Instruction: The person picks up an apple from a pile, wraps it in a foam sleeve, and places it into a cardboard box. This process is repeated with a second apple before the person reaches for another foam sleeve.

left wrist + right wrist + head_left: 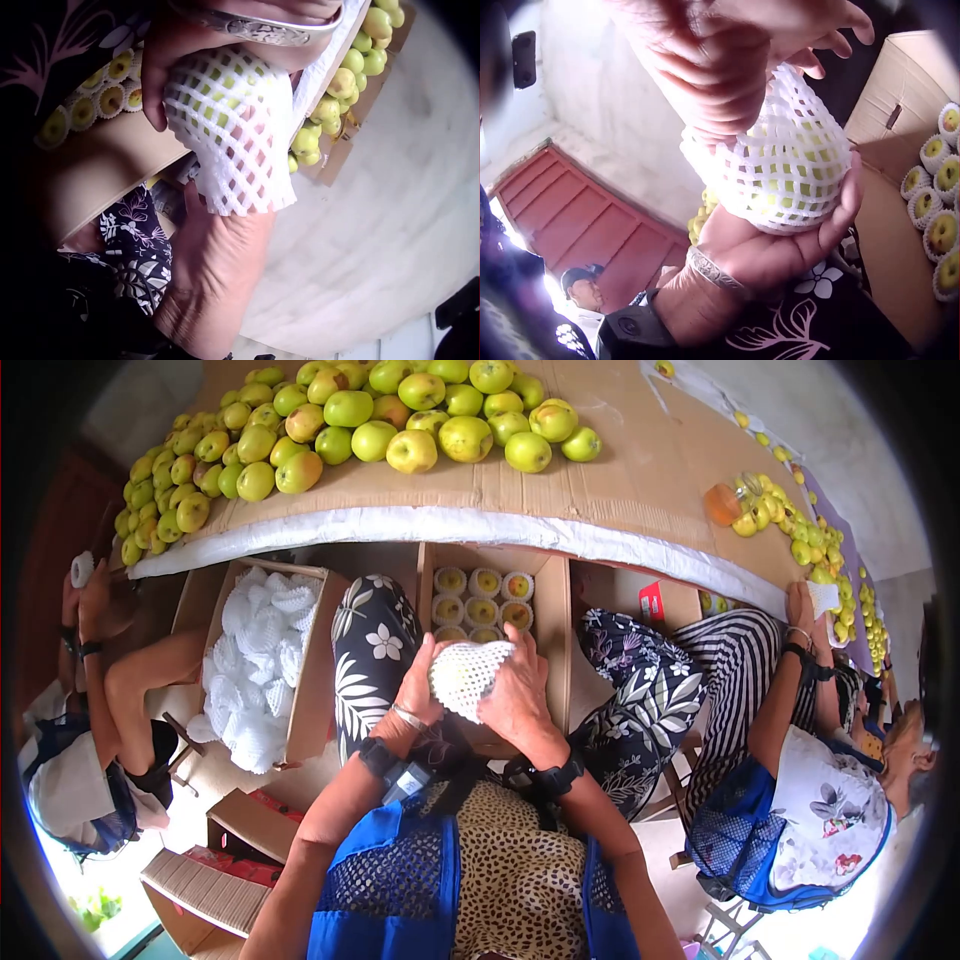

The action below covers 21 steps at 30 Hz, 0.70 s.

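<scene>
A green apple (787, 185) sits inside a white foam net sleeve (463, 678), in front of my lap. Below and around its rounded end, my left hand (780, 251) cups the netted apple with curled fingers. My right hand (518, 690) is at the sleeve's narrower open end, with part of it inside; skin shows through the mesh in the left wrist view. Just beyond both hands stands a cardboard carton (552, 595) with rows of netted apples (483, 610) in it.
A box (307, 700) heaped with loose foam nets (262, 630) stands left of my knees. Ahead, a cardboard-covered table (650, 470) bears a large pile of apples (348, 408). Other people sit on both sides, the right one in striped trousers (735, 660). Empty cartons (205, 890) lie behind left.
</scene>
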Each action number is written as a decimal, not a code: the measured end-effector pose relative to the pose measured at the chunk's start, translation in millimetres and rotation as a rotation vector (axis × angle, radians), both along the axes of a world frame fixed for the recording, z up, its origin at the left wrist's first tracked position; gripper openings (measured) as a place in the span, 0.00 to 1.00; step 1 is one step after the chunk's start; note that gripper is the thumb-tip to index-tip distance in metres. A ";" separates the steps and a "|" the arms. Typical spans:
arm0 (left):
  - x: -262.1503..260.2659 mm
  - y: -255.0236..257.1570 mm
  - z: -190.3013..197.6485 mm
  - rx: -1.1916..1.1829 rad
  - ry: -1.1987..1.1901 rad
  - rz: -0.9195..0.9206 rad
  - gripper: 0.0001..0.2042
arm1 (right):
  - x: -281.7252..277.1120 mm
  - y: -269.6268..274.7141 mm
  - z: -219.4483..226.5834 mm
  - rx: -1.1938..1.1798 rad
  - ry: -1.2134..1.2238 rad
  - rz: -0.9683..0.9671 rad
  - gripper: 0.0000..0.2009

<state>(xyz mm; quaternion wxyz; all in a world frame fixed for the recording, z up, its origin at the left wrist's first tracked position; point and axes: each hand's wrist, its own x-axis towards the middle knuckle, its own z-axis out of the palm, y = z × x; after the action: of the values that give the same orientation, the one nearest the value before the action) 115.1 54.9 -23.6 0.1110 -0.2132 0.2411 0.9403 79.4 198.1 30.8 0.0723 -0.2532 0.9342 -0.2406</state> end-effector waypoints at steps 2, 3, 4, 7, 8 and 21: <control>0.5 0.2 -13.6 0.033 0.060 -0.022 0.25 | 0.3 0.9 4.9 0.007 0.031 0.001 0.28; 0.4 1.1 -17.8 0.065 0.046 -0.005 0.25 | 0.5 2.1 5.3 0.034 0.054 0.012 0.28; 0.1 1.1 -21.1 0.096 0.032 0.012 0.25 | 0.5 2.6 6.0 0.059 0.078 0.023 0.28; -0.3 1.4 -15.4 0.199 0.024 0.049 0.24 | -3.4 4.7 14.0 -0.154 -0.276 0.048 0.29; -0.2 1.9 -12.6 0.236 0.026 0.059 0.24 | -2.0 6.3 15.5 -0.161 -0.257 0.042 0.29; 1.0 -2.8 -16.5 0.206 0.097 0.019 0.19 | 3.3 6.3 18.6 0.152 0.030 0.041 0.27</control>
<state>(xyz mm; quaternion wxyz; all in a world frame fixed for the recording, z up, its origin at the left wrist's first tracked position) 116.1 52.1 -40.1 0.1120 -0.1573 0.1460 0.9703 82.7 204.4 49.4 0.0822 -0.2698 0.9454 -0.1634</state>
